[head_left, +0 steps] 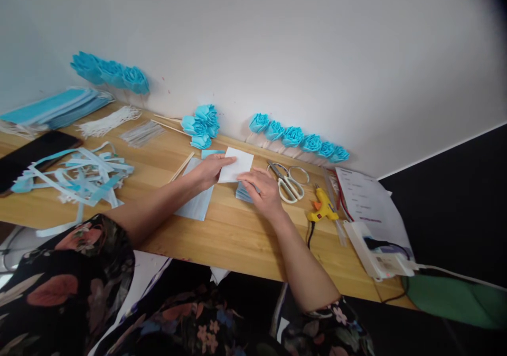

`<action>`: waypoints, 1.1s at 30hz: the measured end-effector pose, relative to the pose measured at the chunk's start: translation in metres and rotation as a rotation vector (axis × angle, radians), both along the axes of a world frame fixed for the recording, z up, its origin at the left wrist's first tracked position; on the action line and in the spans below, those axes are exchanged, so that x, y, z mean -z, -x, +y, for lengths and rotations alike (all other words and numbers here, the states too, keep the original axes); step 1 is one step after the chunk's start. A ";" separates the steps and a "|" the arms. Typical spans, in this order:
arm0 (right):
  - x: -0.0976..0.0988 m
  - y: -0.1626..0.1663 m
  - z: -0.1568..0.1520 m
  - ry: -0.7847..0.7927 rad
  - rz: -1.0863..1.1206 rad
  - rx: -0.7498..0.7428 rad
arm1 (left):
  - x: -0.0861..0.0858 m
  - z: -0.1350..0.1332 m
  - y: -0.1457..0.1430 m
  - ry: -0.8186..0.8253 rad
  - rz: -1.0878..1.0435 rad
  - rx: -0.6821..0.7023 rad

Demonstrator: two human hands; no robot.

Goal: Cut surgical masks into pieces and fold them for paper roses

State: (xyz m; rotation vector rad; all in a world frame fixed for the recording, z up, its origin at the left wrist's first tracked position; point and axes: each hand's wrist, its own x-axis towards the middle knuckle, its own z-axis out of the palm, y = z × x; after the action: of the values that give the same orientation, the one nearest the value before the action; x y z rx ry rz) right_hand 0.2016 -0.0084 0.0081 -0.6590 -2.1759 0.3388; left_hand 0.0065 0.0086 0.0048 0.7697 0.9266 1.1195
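A white square piece of sheet [240, 163] is held up over the table between both hands. My left hand [212, 171] pinches its left side, thumb lying on top. At its lower right corner, my right hand [264, 192] has its fingers closed on the edge. Below the right hand lies a small stack of folded blue pieces [243, 193], partly covered by it. Pale blue flat sheets [197, 206] lie under and beside my left wrist. Scissors with white handles [290, 189] rest to the right of my right hand.
Blue flowers on sticks [293, 136] lean along the wall, with a bunch [201, 125] lying nearer. Blue face masks [59, 108], cut strips [85, 174] and a dark phone [35, 158] are left. A yellow glue gun [324, 207] and power strip [366, 250] sit right.
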 end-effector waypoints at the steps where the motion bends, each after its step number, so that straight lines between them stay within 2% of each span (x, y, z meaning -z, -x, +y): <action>1: 0.001 0.000 0.000 -0.001 0.017 0.003 | 0.001 0.000 0.000 -0.020 0.006 -0.010; 5: 0.003 -0.001 0.000 0.077 0.179 0.159 | 0.005 -0.001 -0.001 -0.148 0.047 0.003; 7: 0.001 -0.002 0.000 0.123 0.274 0.263 | 0.005 -0.003 -0.002 -0.194 0.040 0.049; 10: -0.003 -0.004 0.002 0.129 0.355 0.326 | 0.004 -0.006 -0.005 -0.224 0.031 0.114; 12: -0.003 -0.005 0.006 0.178 0.400 0.331 | 0.003 -0.007 -0.006 -0.229 0.045 0.126; 19: 0.004 -0.003 0.011 0.496 0.531 0.285 | 0.004 -0.008 -0.006 -0.188 0.061 0.154; 27: 0.005 -0.002 0.011 0.538 0.599 0.313 | -0.006 -0.011 -0.009 -0.220 0.061 0.094; 33: 0.007 -0.001 0.011 0.534 0.562 0.318 | -0.007 -0.012 -0.009 -0.374 0.320 -0.038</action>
State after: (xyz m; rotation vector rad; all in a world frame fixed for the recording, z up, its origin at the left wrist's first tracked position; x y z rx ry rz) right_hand 0.2028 0.0024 0.0013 -1.0402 -1.4178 0.8365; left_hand 0.0151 -0.0036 0.0120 1.2696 1.0114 1.2423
